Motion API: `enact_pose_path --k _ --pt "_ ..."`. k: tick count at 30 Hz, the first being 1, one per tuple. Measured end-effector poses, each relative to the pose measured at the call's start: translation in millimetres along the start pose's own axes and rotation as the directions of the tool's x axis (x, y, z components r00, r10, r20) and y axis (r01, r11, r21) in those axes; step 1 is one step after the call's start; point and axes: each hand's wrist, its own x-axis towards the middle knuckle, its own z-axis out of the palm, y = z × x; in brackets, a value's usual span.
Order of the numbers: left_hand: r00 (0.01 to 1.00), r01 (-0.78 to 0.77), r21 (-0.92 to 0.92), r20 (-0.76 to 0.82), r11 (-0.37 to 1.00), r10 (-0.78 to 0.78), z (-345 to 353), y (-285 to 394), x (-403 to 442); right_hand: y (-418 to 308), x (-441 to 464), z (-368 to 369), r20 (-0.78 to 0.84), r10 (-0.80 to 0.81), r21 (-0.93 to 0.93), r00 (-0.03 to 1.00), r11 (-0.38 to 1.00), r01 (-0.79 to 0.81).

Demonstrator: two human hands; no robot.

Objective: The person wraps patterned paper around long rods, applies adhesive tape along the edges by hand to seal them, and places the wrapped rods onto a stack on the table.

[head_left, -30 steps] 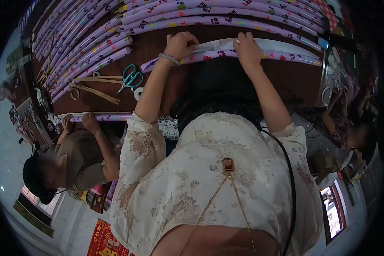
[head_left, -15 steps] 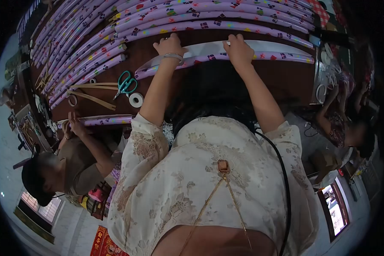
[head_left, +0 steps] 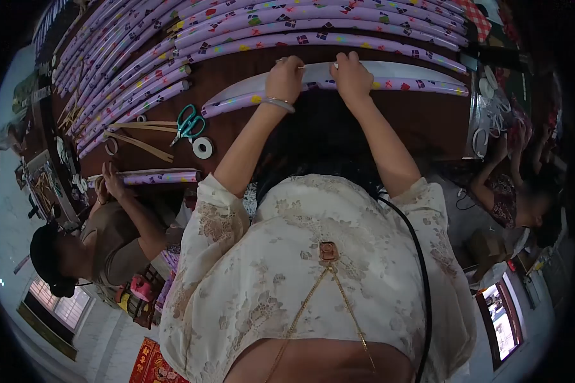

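A purple patterned paper roll (head_left: pixel 402 85) lies across the dark table before me, its white inner side (head_left: pixel 390 69) showing as a loose flap along the far edge. My left hand (head_left: pixel 284 80) is closed at the flap's edge, left of centre, with a bracelet on the wrist. Close to its right, my right hand (head_left: pixel 351 75) pinches the same edge, a small white bit showing at the fingertips. Teal-handled scissors (head_left: pixel 188 122) and a white tape roll (head_left: pixel 202 148) lie left of the paper roll.
Many finished-looking purple rolls (head_left: pixel 255 45) cover the far side and left of the table. Brown strips (head_left: pixel 140 147) lie near the scissors. At the left a co-worker (head_left: pixel 124 236) handles another roll (head_left: pixel 160 177). Another person (head_left: pixel 501 191) is at the right, near white ties (head_left: pixel 495 115).
My left hand moved off the flap's left part, then right toward my right hand, and its fingers closed on the edge. The view shifted slightly.
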Motion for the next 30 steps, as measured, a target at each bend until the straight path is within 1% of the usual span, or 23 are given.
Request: enact_pose_path --k 1,2,3,5,6,7,8,9,10,11,12,14,16,18,19,21,23,24,25,28,30 --pt "0.999 0.041 -0.022 0.029 0.999 -0.040 11.0 3.7 3.6 -1.0 0.1 -0.1 -0.002 -0.001 0.001 1.000 1.000 0.001" --pt "0.997 0.074 -0.013 0.002 0.997 -0.074 19.0 8.5 7.5 -1.6 -0.5 -0.9 -0.005 -0.002 -0.001 1.000 1.000 0.002" --pt "0.998 0.070 -0.012 0.003 0.997 -0.070 21.9 8.5 10.1 -1.5 -1.2 -1.7 -0.009 -0.001 -0.004 1.000 1.000 0.001" --pt "0.993 0.120 -0.036 0.019 0.992 -0.119 29.5 8.4 14.3 -0.8 -1.7 -3.5 -0.021 -0.007 -0.005 1.000 1.000 0.007" --pt "0.994 0.112 -0.036 0.021 0.993 -0.112 31.9 7.2 15.1 0.6 -1.7 -4.7 -0.028 -0.018 -0.005 0.999 1.000 0.018" --pt "0.986 0.155 -0.007 0.059 0.988 -0.155 29.9 8.0 15.6 3.1 -0.3 -7.5 -0.037 -0.015 -0.005 0.999 1.000 0.014" --pt "0.975 0.197 0.024 0.097 0.980 -0.199 27.1 8.4 16.8 5.4 2.1 -10.6 0.016 0.010 0.009 1.000 1.000 -0.011" --pt "0.977 0.189 0.023 0.098 0.982 -0.190 24.9 9.5 16.9 8.5 3.0 -14.4 0.072 0.036 0.020 0.997 0.999 -0.038" --pt "0.969 0.222 -0.007 0.113 0.975 -0.220 24.2 10.1 17.5 13.3 4.7 -21.4 0.064 0.040 0.015 0.997 0.999 -0.041" --pt "0.958 0.261 -0.040 0.134 0.965 -0.254 22.3 7.7 19.0 16.4 7.1 -29.5 0.142 0.048 0.028 0.989 0.998 -0.052" --pt "0.960 0.256 -0.046 0.133 0.966 -0.248 21.6 7.2 20.6 22.0 7.8 -35.9 0.213 0.053 0.041 0.976 0.997 -0.063" --pt "0.934 0.307 0.023 0.185 0.951 -0.306 20.9 5.5 23.8 33.6 9.7 -44.1 0.231 0.043 0.033 0.972 0.998 -0.052" --pt "0.939 0.292 0.019 0.184 0.956 -0.290 20.2 2.6 23.0 47.3 10.2 -51.5 0.256 0.029 0.026 0.966 0.999 -0.037" --pt "0.945 0.255 0.034 0.204 0.966 -0.257 16.2 -1.6 21.0 65.8 9.4 -61.1 0.156 -0.030 0.049 0.987 0.999 0.022" --pt "0.943 0.261 0.030 0.207 0.965 -0.262 14.4 -5.3 18.0 78.8 10.1 -66.3 0.163 -0.030 0.045 0.986 0.999 0.023" --pt "0.934 0.282 0.072 0.207 0.957 -0.291 10.8 -10.2 13.0 111.0 14.8 -78.8 0.249 -0.005 0.059 0.968 0.998 -0.010" --pt "0.930 0.289 0.063 0.216 0.955 -0.296 3.3 -2.1 8.4 148.1 19.7 -81.3 0.250 -0.033 0.065 0.968 0.998 0.017" --pt "0.938 0.284 0.069 0.187 0.956 -0.293 3.6 -1.7 7.2 163.2 21.1 -80.5 0.246 -0.063 0.073 0.967 0.996 0.047" --pt "0.944 0.279 0.075 0.159 0.957 -0.288 4.0 -2.3 6.8 169.5 20.6 -85.2 0.251 -0.063 0.075 0.966 0.996 0.045" --pt "0.950 0.261 0.080 0.156 0.962 -0.271 4.2 -0.8 6.9 195.0 17.4 -96.2 0.222 -0.045 0.083 0.974 0.996 0.027" --pt "0.945 0.267 0.106 0.166 0.958 -0.282 0.6 -0.8 6.7 216.8 18.0 -94.5 0.194 -0.069 0.224 0.979 0.974 0.024"
